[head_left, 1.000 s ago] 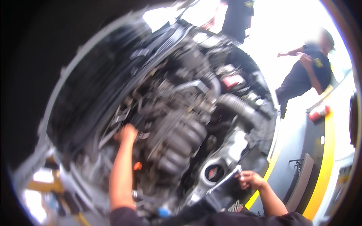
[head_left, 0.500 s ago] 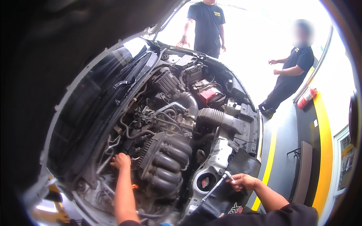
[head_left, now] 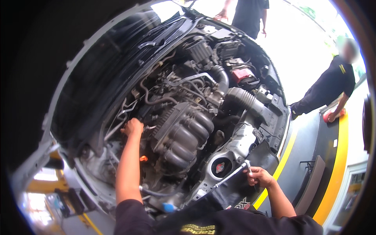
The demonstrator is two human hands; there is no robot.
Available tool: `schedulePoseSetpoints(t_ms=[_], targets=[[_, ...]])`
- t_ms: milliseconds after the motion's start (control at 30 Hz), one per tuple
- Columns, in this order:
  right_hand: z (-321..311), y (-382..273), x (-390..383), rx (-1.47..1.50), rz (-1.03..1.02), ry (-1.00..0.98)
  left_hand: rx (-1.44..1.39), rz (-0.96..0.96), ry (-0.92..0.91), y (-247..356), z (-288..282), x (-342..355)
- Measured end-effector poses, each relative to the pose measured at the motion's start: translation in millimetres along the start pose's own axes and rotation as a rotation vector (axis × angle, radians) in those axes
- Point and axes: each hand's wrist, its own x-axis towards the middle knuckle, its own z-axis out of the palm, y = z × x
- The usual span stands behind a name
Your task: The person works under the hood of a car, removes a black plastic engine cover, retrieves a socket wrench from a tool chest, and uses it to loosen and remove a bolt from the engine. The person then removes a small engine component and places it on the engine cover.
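In the open engine bay, my left hand [head_left: 133, 127] reaches down behind the black ribbed engine cover [head_left: 182, 135], beside the bent metal pipes. Its fingers are curled closed, and whatever they grip is hidden. My right hand [head_left: 259, 177] pinches a silver socket wrench [head_left: 231, 175] near its head, over the front edge of the car. The wrench's long handle slants down to the left, close to the round radiator cap [head_left: 220, 167]. A black fender cover [head_left: 266, 156] hangs over the front edge below that hand.
A ribbed intake hose [head_left: 241, 98] and a battery with a red top [head_left: 241, 75] lie farther off. One person [head_left: 248, 17] stands at the far side of the car. Another person [head_left: 327, 84] bends beside a red fire extinguisher [head_left: 335, 114] on the right.
My view has shifted, so the engine sits higher and further right. Both hands keep their places on the car. The person at the right has leaned over and lowered a hand to the extinguisher.
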Motion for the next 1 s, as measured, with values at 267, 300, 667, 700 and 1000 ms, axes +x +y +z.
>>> schedulePoseSetpoints(t_ms=[267, 300, 667, 700, 1000], targets=[[5, 2, 4, -0.058, -0.014, 0.025, -0.069, 0.009, -0.012, -13, 12, 21], [4, 3, 4, -0.058, -0.015, 0.023, -0.051, 0.007, -0.007, -12, 12, 22], [-2, 3, 7, -0.052, -0.025, 0.025, -0.16, -0.055, -0.093, -13, 2, 4], [-2, 4, 7, -0.056, -0.033, 0.02, -0.162, -0.059, -0.105, -13, 3, 10], [-2, 6, 8, -0.045, -0.058, 0.028, -0.039, 0.081, -0.025, -18, 9, 9]])
